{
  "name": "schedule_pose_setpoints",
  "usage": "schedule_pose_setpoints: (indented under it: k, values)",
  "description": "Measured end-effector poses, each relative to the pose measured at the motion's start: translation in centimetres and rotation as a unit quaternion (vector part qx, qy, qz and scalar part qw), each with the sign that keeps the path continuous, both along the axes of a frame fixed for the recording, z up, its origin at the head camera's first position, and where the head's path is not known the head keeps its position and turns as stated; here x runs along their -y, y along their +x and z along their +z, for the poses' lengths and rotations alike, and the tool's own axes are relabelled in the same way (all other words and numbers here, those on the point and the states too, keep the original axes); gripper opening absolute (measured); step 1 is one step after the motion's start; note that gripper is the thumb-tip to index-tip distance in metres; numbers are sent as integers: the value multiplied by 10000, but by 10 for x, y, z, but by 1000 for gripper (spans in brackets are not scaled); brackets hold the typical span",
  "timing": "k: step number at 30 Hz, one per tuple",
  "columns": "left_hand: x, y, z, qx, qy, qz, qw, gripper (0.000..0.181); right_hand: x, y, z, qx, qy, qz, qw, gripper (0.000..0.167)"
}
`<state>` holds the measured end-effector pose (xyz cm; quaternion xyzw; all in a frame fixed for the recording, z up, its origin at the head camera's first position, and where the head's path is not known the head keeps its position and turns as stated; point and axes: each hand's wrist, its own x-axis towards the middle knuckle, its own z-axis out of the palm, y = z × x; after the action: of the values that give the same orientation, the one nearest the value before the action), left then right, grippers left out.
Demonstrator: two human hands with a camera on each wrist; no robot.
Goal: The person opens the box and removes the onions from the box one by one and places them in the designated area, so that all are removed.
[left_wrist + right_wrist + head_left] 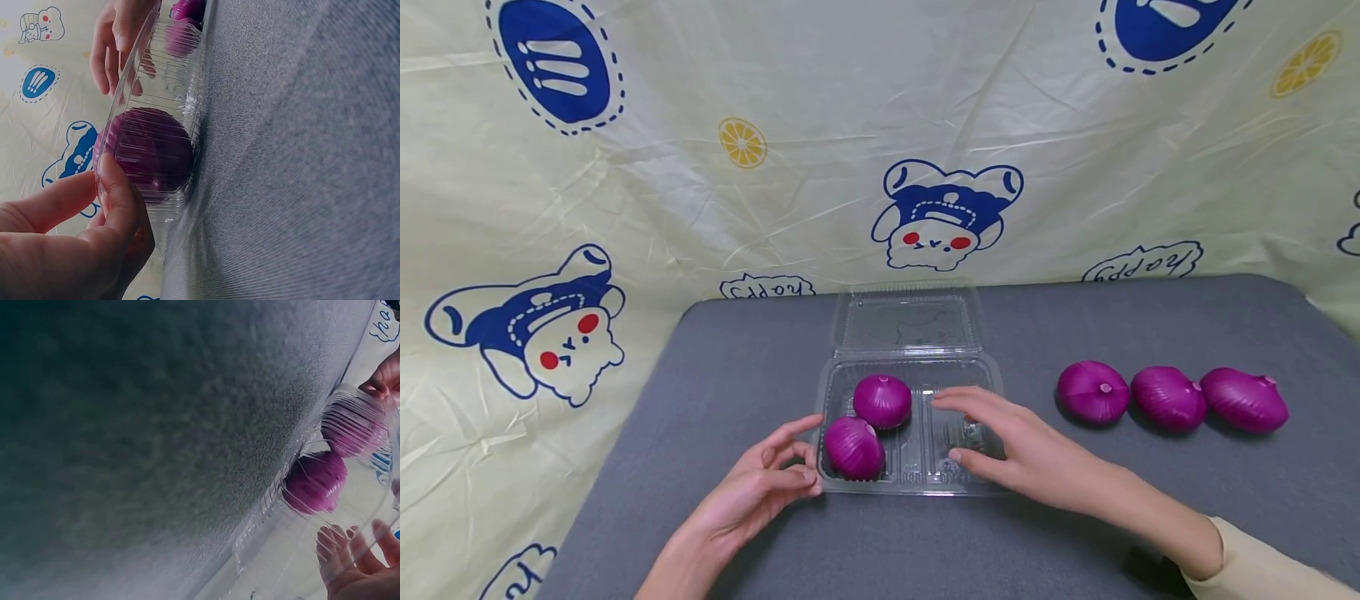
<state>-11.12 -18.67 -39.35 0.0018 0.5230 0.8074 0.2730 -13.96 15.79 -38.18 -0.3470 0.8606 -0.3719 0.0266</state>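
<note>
Behind everything hangs a pale printed sheet [820, 217] with blue-capped cartoon heads and fruit slices. In front of it lies my grey worktop [745, 358], which carries the clear container [917, 454], its transparent lid [880, 329] folded back on the far side.

My right hand [1011, 442] comes in from the lower right, out of a cream sleeve [1255, 558]. It hangs above the container's right half, back upward, fingers stretched out and thumb well apart from them, with nothing between them. My left hand [767, 479] comes from the lower left, palm turned inward. Its thumb and fingers pinch the container's rim at the near left corner, the index finger reaching farther up along the left edge.

Two purple onions sit in the container's left half: the front onion [854, 450] in the near left corner, just beside my left thumb, and the rear onion [882, 402] against it, a little to the right. Three more onions [1167, 400] lie close together in a row on the worktop, right of the container.
</note>
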Motion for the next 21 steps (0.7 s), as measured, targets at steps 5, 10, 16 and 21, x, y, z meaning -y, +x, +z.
schedule_pose_setpoints:
  k: [5, 10, 16, 21]
  values:
    - [0, 0, 0, -64, 6, -24, 10000, 71, 11, -8, -1, 6, 108, 159, 9998, 56]
    - [0, 0, 0, -10, -14, 9, 10000, 73, 20, -17, -1, -125, 198, 211, 9995, 56]
    - [0, 0, 0, -47, -2, -22, 10000, 73, 29, -29, 0, -125, 214, 282, 9993, 58]
    - [-1, 0, 0, 55, -44, 17, 10000, 76, 37, -38, -1, -235, 415, 354, 9982, 59]
